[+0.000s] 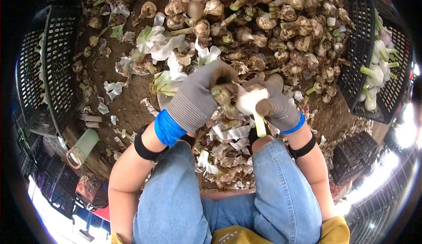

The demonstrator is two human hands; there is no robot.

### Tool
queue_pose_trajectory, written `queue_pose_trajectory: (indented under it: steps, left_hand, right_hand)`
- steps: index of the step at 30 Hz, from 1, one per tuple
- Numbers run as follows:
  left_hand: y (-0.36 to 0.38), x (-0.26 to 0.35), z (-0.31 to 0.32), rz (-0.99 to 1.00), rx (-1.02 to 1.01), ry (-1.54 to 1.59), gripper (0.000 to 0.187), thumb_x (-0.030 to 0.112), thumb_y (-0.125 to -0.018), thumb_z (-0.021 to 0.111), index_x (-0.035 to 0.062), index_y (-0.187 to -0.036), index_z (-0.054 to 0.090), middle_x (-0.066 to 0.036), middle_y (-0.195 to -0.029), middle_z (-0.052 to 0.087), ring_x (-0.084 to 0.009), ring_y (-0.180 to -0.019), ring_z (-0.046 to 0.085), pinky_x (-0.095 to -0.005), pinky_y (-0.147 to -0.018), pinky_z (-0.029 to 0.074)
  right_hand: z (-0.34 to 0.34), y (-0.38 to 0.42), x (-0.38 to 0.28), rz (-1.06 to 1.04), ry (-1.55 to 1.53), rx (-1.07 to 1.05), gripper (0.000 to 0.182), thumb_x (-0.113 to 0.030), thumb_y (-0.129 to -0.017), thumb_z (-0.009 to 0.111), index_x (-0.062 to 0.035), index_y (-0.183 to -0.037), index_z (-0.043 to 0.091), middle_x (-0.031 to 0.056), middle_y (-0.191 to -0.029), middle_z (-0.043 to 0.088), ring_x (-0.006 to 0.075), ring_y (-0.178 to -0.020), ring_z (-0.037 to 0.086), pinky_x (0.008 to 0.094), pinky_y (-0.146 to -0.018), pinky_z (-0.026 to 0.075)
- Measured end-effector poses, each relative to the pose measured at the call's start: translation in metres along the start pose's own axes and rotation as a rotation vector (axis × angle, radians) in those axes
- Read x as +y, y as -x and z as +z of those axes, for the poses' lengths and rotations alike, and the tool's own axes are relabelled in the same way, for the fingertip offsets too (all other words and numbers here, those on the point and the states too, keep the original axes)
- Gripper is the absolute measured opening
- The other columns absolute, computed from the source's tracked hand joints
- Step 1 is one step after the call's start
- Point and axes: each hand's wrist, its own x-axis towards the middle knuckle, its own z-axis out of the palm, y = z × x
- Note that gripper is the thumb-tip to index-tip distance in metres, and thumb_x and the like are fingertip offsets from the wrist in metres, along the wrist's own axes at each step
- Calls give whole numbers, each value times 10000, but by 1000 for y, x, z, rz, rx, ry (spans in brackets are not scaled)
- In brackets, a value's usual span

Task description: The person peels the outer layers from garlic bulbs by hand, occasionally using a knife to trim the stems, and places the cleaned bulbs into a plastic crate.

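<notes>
A garlic bulb (249,100) with white, peeled sides and a short pale green stem pointing down is held in front of me. My right hand (281,105), in a grey glove with a blue cuff, is closed around it, thumb near the stem. My left hand (200,92), gloved the same way, is closed with curled fingers on brownish garlic skin (225,95) beside the bulb. Its fingertips are partly hidden. Below both hands, loose garlic skins (233,134) lie between my knees.
A big heap of unpeeled garlic bulbs (281,28) spreads ahead. At the right stands a black crate (356,46) with cleaned garlic (377,77); another black crate (61,55) is at the left. A green cylinder (83,147) and a small dark crate (354,156) lie nearer.
</notes>
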Motion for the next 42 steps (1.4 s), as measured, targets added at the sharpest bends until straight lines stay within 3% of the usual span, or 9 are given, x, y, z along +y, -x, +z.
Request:
queue_pose_trajectory:
  steps: [8, 14, 19, 26, 29, 32, 34, 39, 42]
  left_hand:
    - [-21, 3, -57, 41, 765, -161, 207, -45, -857, 526, 12, -1055, 544, -62, -951, 615, -112, -839, 605, -246, -738, 517]
    - [-2, 5, -26, -113, -108, -198, 681, 238, -734, 774, 20, -1285, 440, -67, -1175, 529, -154, -1048, 528, -305, -904, 442]
    - [-9, 2, 1, -353, 196, 42, 221, 81, -852, 617, 23, -1060, 573, -40, -986, 607, -106, -890, 568, -245, -774, 468]
    - [-10, -25, -49, -90, 551, -305, 260, -14, -822, 595, -3, -1082, 593, -69, -1026, 645, -148, -902, 605, -270, -803, 489]
    - [-8, -32, -55, -9, 474, -406, 431, -63, -734, 629, -3, -1157, 568, -88, -1111, 607, -183, -1024, 570, -290, -905, 440]
    - [-10, -32, -52, 186, 424, -642, 425, -66, -724, 648, 0, -1137, 570, -85, -1132, 595, -180, -1023, 566, -290, -907, 443]
    - [-11, -27, -39, 68, 466, -564, 361, -55, -727, 661, -10, -1072, 567, -95, -1113, 574, -181, -1013, 563, -290, -894, 452]
    - [-11, -38, -12, 22, 369, -303, 394, -58, -753, 645, -9, -1121, 514, -86, -1058, 544, -164, -1028, 544, -286, -894, 455]
    - [-11, -31, 4, 47, 217, -433, 517, 10, -725, 708, 0, -1195, 495, -95, -1105, 527, -174, -1038, 541, -297, -903, 447]
  right_hand:
    - [14, 3, -19, 92, 449, 214, 746, -364, -609, 833, 8, -1161, 496, 79, -977, 630, 142, -884, 595, 270, -774, 489]
    - [5, -3, 3, -51, 649, 331, 848, -326, -594, 840, 11, -1266, 447, 135, -1042, 624, 189, -942, 608, 295, -833, 486]
    - [25, 4, -9, -168, 835, 358, 851, -315, -608, 828, -15, -1300, 433, 140, -1133, 597, 199, -1044, 571, 303, -923, 439]
    - [-10, 49, -43, -266, 103, 356, 526, -350, -738, 749, -31, -1101, 541, 56, -950, 592, 147, -807, 591, 301, -717, 503]
    - [-51, 87, -87, -702, -631, -381, 386, -414, -955, 427, -53, -995, 558, 27, -706, 520, 110, -579, 505, 218, -484, 405]
    - [-74, 74, -85, -630, -63, 698, 475, -444, -918, 488, -16, -1115, 552, 92, -831, 649, 194, -653, 591, 320, -589, 457]
    - [-98, 47, -59, -324, 1239, 1079, 452, -406, -865, 579, -21, -1103, 580, 153, -1080, 628, 272, -848, 622, 362, -740, 495]
    - [-108, -8, -27, 108, 1756, 1285, 412, -364, -797, 663, -25, -1029, 621, 172, -1223, 539, 305, -1018, 577, 399, -828, 495]
    - [-108, 2, -25, -104, 1618, 1175, 405, -349, -791, 676, -7, -1001, 620, 176, -1113, 596, 279, -950, 604, 364, -810, 491]
